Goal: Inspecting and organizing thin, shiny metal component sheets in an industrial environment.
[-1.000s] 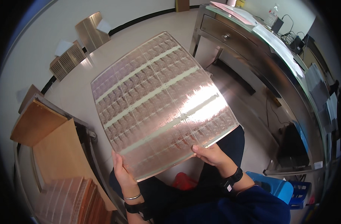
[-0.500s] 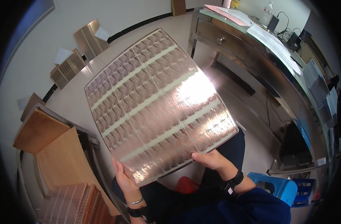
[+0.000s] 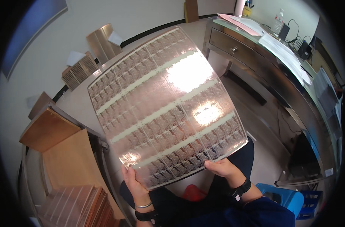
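Tilted in front of me is a large copper circuit board panel [image 3: 157,121], crossed by pale bands and rows of repeated dark trace patterns. Bright glare covers part of its upper right and spots farther down. My left hand [image 3: 134,181] grips its lower left corner, fingers closed along the edge. At the near edge toward the right, my right hand [image 3: 223,167] pinches the panel with the thumb on top; its other fingers are hidden underneath. Both wrists wear dark bands.
On the left, a wooden-sided rack [image 3: 70,162] stands by a stack of similar panels [image 3: 76,206]. More panels [image 3: 104,43] lean on the far wall. To the right is a metal desk [image 3: 251,56] with papers [image 3: 282,53]. A blue stool [image 3: 282,196] stands near my right arm.
The panel has tipped a little, so its glare has shifted and spread to a second patch. The surroundings sit slightly further right and lower in view. Both hands keep their grip.
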Tool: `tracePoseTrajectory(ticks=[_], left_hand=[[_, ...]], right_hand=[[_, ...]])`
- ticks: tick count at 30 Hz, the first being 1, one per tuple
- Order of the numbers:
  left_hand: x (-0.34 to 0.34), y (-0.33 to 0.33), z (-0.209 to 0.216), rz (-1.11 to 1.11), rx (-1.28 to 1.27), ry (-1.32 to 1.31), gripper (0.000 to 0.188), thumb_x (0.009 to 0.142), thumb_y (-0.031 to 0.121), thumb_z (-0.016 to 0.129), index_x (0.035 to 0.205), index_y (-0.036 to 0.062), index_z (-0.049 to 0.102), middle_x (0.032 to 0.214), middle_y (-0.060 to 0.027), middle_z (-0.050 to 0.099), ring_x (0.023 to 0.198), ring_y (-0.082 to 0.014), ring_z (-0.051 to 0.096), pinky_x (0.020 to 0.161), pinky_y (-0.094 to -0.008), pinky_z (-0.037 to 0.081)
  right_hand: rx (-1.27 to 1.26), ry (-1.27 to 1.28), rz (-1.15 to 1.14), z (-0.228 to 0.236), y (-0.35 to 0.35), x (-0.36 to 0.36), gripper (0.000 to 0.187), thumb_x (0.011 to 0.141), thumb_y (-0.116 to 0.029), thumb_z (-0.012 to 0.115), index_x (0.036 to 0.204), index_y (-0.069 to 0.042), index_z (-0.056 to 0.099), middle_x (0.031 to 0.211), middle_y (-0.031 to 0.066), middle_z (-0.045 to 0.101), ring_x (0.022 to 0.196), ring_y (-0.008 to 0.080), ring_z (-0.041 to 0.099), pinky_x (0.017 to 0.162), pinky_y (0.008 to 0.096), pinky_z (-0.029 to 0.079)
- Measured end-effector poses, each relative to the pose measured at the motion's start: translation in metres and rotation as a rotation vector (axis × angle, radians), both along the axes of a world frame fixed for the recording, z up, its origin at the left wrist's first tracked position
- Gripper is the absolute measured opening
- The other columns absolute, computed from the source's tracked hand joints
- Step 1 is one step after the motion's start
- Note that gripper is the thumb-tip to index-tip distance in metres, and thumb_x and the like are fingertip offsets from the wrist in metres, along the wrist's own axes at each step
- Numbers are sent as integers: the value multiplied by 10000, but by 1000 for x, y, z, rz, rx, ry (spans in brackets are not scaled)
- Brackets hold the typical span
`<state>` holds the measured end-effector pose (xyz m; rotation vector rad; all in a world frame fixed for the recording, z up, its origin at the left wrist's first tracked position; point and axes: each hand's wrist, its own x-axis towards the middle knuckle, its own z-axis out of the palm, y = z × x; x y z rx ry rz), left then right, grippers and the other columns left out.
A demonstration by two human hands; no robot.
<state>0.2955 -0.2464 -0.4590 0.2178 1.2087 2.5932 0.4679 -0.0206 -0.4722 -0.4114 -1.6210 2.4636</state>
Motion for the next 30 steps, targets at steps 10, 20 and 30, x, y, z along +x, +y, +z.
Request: tracePoseTrajectory(ticks=[10,20,30], left_hand=[[-1,-1,4,20,91,-85,417,938,143,434,1329,38,336,1241,-93,485,1102,-185,502,941,-307,403],[1,-9,5,-54,21,-87,396,931,159,469,1282,12,361,1055,-33,531,941,-105,543,833,-242,449],[0,-20,-17,-144,-98,10,401,824,266,652,1121,35,513,913,10,565,745,-65,561,603,-161,444]], right_hand=[[-519,270,-21,6,-1,-9,488,840,-96,592,1290,-69,403,1266,124,477,1136,269,489,937,429,408],[-126,204,-404,33,96,31,540,965,-366,329,1373,-17,265,917,157,649,795,214,644,701,280,523],[163,90,-498,39,102,16,362,909,-239,517,1176,4,504,1096,84,589,970,162,568,845,293,440]])
